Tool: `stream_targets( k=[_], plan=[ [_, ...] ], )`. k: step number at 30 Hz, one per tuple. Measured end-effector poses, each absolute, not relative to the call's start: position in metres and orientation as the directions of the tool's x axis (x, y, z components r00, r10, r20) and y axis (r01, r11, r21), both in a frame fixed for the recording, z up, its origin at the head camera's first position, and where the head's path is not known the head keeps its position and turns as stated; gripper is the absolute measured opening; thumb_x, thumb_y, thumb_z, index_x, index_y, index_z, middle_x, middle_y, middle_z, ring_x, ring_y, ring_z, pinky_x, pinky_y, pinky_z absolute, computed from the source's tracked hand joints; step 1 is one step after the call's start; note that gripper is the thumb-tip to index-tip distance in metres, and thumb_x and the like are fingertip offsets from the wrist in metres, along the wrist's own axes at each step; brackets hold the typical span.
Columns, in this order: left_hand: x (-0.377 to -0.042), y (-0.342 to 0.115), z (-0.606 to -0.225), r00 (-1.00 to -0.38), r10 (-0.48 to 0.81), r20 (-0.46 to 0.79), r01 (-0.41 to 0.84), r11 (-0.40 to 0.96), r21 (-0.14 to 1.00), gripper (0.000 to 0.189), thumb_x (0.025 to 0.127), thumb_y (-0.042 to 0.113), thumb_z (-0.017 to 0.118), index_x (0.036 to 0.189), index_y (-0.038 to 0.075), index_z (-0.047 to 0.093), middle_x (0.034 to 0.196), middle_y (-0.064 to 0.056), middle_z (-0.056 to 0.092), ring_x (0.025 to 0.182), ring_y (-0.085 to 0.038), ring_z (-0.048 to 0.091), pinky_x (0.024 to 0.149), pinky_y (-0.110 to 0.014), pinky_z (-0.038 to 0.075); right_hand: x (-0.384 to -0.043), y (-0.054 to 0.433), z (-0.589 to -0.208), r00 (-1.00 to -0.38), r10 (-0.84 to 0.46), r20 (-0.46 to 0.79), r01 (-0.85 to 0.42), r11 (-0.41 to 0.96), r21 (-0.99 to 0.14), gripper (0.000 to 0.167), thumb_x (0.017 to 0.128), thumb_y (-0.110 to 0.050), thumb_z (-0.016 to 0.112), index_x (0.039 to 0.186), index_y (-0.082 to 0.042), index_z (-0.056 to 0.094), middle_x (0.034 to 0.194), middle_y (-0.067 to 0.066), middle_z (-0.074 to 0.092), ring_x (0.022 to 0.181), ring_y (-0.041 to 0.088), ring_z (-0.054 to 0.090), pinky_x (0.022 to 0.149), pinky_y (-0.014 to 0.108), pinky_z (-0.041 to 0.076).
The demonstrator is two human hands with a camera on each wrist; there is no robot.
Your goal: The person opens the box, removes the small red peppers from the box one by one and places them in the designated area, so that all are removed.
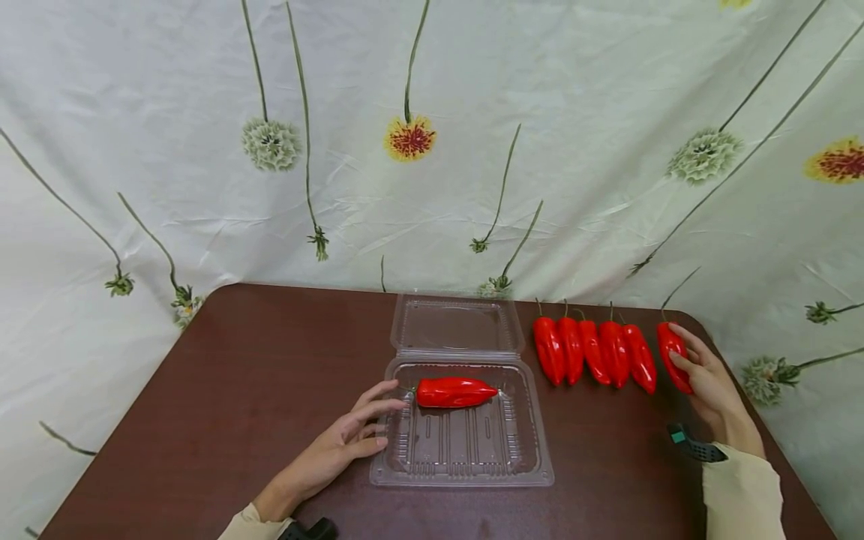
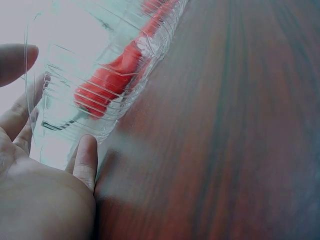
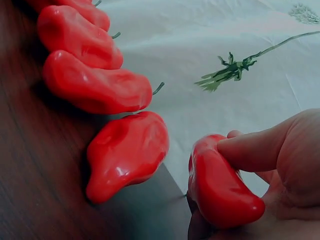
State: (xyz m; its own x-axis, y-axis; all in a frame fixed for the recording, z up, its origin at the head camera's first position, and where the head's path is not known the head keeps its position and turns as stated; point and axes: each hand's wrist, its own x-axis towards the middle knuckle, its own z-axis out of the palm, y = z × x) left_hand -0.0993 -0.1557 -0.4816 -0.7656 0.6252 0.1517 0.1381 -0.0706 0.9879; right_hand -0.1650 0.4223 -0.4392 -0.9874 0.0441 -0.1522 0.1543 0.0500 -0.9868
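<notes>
At the table's far right, my right hand [image 1: 709, 382] pinches a red pepper [image 1: 671, 356] between thumb and fingers. The right wrist view shows the thumb pressed along this held pepper [image 3: 220, 185], with its tip toward the camera. A clear plastic container [image 1: 459, 461] lies with its lid [image 1: 459, 322] folded back. One red pepper [image 1: 454, 392] lies crosswise inside, stem to the left. My left hand [image 1: 331, 450] rests at the container's left rim, fingers loosely extended. In the left wrist view, the left hand [image 2: 40, 195] is beside the ribbed clear wall.
Several red peppers [image 1: 613, 354] lie in a row between the container and my right hand, stems toward the back. The dark brown table [image 1: 256, 375] meets a white flowered cloth [image 1: 574, 165] along its back edge.
</notes>
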Motion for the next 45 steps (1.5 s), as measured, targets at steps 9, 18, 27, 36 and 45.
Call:
stream_targets(
  k=[9,18,27,36,45],
  plan=[
    [-0.099,-0.155,-0.484,-0.769,0.623,0.147,0.132,-0.070,0.989,0.049,0.101,-0.001,0.049,0.150,0.005,0.043,0.165,-0.020,0.004,0.142,-0.001,0.031,0.105,-0.023,0.036,-0.167,0.423,-0.447,-0.982,0.085,-0.171,0.179,0.098,-0.979,0.062,0.104,-0.021,0.054,0.159,-0.033,0.027,0.119,-0.023,0.044,0.098,-0.005,0.051,0.077,0.015,0.047],
    [-0.100,-0.154,-0.483,-0.770,0.621,0.147,0.133,-0.069,0.989,0.049,0.101,-0.001,0.050,0.149,0.003,0.043,0.165,-0.022,0.003,0.141,0.000,0.031,0.105,-0.024,0.036,-0.172,0.420,-0.452,-0.984,0.088,-0.153,0.160,0.076,-0.984,0.060,0.105,-0.015,0.051,0.159,-0.027,0.028,0.117,-0.022,0.046,0.097,-0.005,0.052,0.074,0.015,0.046],
    [-0.099,-0.154,-0.483,-0.772,0.621,0.136,0.123,-0.063,0.990,0.049,0.101,-0.001,0.050,0.149,0.005,0.043,0.165,-0.021,0.002,0.142,0.001,0.029,0.105,-0.023,0.036,-0.174,0.416,-0.456,-0.986,0.080,-0.146,0.152,0.074,-0.986,0.061,0.105,-0.015,0.050,0.160,-0.023,0.026,0.116,-0.023,0.046,0.100,-0.009,0.053,0.079,0.013,0.048],
    [-0.099,-0.155,-0.482,-0.774,0.620,0.131,0.118,-0.062,0.991,0.049,0.101,0.000,0.050,0.150,0.004,0.042,0.165,-0.020,0.002,0.142,0.002,0.029,0.105,-0.023,0.036,-0.180,0.413,-0.460,-0.979,0.116,-0.168,0.191,0.227,-0.955,0.059,0.107,-0.019,0.045,0.161,-0.023,0.022,0.149,0.013,0.034,0.103,-0.008,0.047,0.081,0.012,0.046],
    [-0.100,-0.155,-0.483,-0.773,0.620,0.133,0.120,-0.063,0.991,0.049,0.101,0.000,0.049,0.149,0.004,0.042,0.165,-0.021,0.002,0.142,0.002,0.029,0.105,-0.023,0.036,-0.182,0.409,-0.461,-0.978,0.128,-0.166,0.199,0.322,-0.926,0.057,0.107,-0.018,0.043,0.161,-0.019,0.023,0.154,0.016,0.030,0.099,-0.008,0.047,0.078,0.014,0.044]
  ],
)
